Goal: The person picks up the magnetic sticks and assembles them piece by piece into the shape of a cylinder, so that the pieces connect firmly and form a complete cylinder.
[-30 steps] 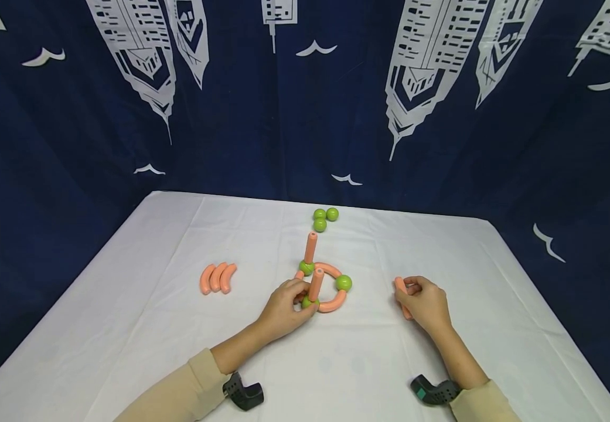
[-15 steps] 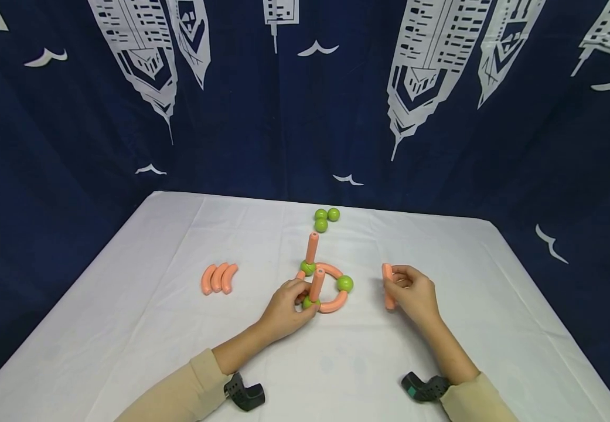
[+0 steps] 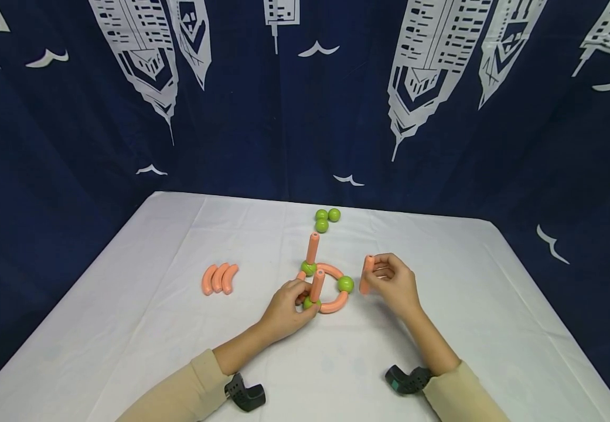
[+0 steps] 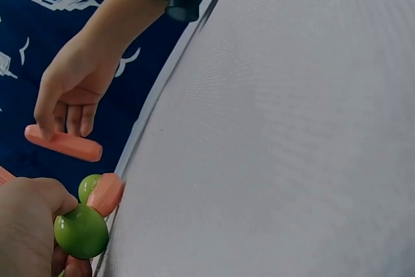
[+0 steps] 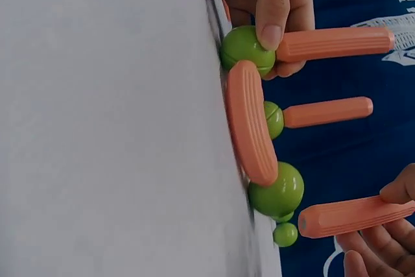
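In the head view, a ring of curved orange rods [image 3: 331, 271] joined by green balls lies mid-table. Two straight orange rods [image 3: 312, 248] stand up from its two left balls. My left hand [image 3: 285, 306] pinches the near-left green ball [image 5: 240, 47], thumb against it in the right wrist view. My right hand [image 3: 398, 287] holds a straight orange rod [image 3: 367, 274] nearly upright between thumb and fingers, just right of the ring's right green ball [image 3: 345, 284]. The right wrist view shows a gap between this rod's lower end and that ball. My left hand hides part of the ring's left side.
Three loose curved orange rods [image 3: 219, 278] lie side by side to the left. Behind the ring, three loose green balls [image 3: 321, 225] touch one another on the white tablecloth [image 3: 442, 246]. A dark blue printed curtain [image 3: 283, 117] hangs beyond the table's far edge.
My right hand has carried its orange rod leftward and slightly away from me, from the right of the table to beside the ring. The left hand has kept its grip on the near ball.
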The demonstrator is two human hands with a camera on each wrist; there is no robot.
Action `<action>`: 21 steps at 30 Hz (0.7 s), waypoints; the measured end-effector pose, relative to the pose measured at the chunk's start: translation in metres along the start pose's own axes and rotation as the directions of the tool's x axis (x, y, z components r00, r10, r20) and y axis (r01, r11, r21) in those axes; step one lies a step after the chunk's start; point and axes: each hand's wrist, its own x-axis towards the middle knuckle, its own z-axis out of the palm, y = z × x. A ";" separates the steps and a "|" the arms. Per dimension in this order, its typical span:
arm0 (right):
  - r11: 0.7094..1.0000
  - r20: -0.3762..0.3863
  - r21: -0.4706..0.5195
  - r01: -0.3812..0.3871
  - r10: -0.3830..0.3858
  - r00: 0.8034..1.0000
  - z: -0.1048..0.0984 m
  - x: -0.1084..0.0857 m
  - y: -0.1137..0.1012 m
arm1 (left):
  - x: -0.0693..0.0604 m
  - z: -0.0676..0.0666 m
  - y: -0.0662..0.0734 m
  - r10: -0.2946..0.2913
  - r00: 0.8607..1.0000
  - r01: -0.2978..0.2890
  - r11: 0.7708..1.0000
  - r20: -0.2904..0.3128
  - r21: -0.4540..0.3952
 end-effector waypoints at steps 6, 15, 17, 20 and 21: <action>0.998 0.003 0.054 0.032 -0.032 0.999 0.007 0.000 -0.022 | 0.000 0.000 0.000 0.001 1.000 -0.001 1.000 0.001 -0.002; 0.996 0.007 0.045 0.080 -0.080 0.997 0.018 0.008 -0.017 | 0.000 0.000 -0.002 0.003 1.000 -0.003 1.000 0.000 0.002; 0.996 0.007 0.044 0.080 -0.080 0.997 0.019 0.009 -0.017 | 0.000 0.000 -0.002 0.001 1.000 -0.001 1.000 0.001 0.003; 0.994 0.004 0.051 0.094 -0.094 0.996 0.022 0.010 -0.018 | 0.000 -0.001 -0.001 -0.004 1.000 0.004 1.000 0.001 -0.001; 0.994 0.004 0.051 0.100 -0.100 0.995 0.022 0.010 -0.018 | 0.000 -0.001 -0.001 -0.005 1.000 0.005 1.000 0.001 -0.004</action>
